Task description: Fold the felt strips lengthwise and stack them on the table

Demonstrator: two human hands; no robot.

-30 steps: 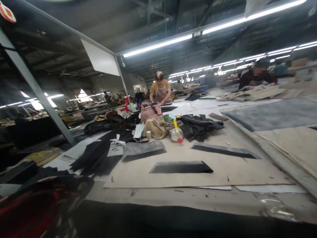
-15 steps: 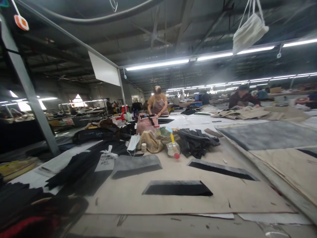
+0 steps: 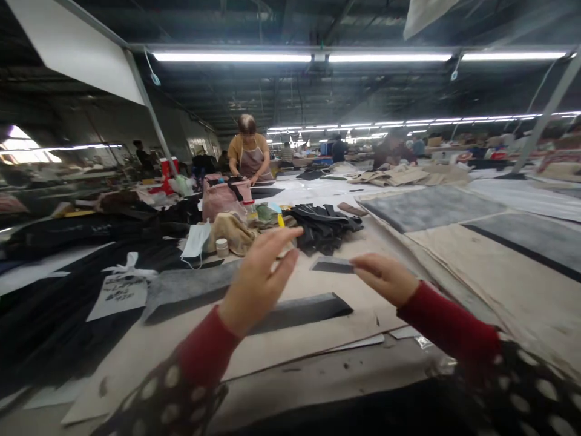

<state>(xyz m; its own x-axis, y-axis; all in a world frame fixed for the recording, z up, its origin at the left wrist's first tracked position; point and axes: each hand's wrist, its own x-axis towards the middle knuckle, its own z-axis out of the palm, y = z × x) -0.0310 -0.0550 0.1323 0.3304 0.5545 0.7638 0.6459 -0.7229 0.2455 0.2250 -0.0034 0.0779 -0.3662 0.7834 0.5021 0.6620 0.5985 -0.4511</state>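
Note:
My left hand (image 3: pixel 261 278) is raised above the table with its fingers stretched out and the thumb apart. Nothing is in it. Beneath it lies a black fabric strip with a grey upper edge (image 3: pixel 304 312), its left part hidden by my wrist. My right hand (image 3: pixel 384 277) reaches in from the right, fingers extended and pointing left. Its fingertips overlap the end of a second grey-and-black fabric strip (image 3: pixel 333 265); whether they touch it I cannot tell. A larger grey-and-black fabric piece (image 3: pixel 195 284) lies left of my left hand.
Black fabric (image 3: pixel 322 227) is heaped behind my hands. A pink bag (image 3: pixel 222 197), a face mask (image 3: pixel 196 241) and a small jar (image 3: pixel 222 247) stand or lie nearby. At left is a handwritten tag (image 3: pixel 120 295). A person in an apron (image 3: pixel 249 151) works across the table.
Both my hands have come into view over the fabric strips. The view has turned, so the tabletop things appear further left and higher.

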